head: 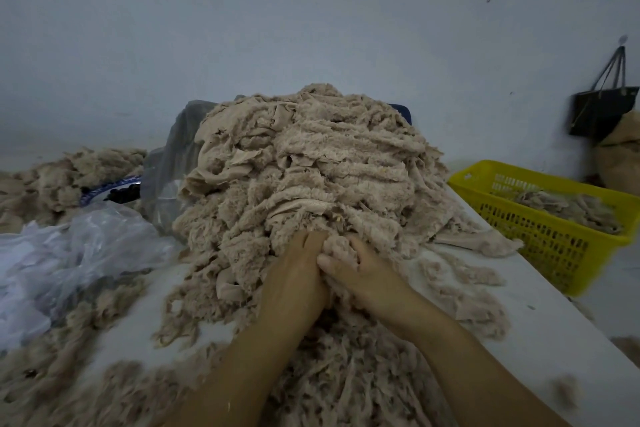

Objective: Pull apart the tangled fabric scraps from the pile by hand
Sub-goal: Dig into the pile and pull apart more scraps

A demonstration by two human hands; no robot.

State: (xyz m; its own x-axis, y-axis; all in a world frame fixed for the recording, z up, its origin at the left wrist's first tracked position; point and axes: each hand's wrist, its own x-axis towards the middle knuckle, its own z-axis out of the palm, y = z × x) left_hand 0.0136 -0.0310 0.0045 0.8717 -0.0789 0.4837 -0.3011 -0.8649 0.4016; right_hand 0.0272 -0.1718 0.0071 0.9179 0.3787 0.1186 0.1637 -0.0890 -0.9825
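Pile (311, 166) position: dead ahead on the tabletop (519, 305), rising just far of both hands, its scraps lying mostly left to right across your reach. Your left hand (296, 274) and right hand (360, 274) touch side by side at its near foot, equally close to it. The right hand pinches a clump (334, 248) between thumb and fingers. The left hand's fingertips are sunk in the scraps, so you cannot tell whether they grip. The separating pull should likely run left and right, along that axis.
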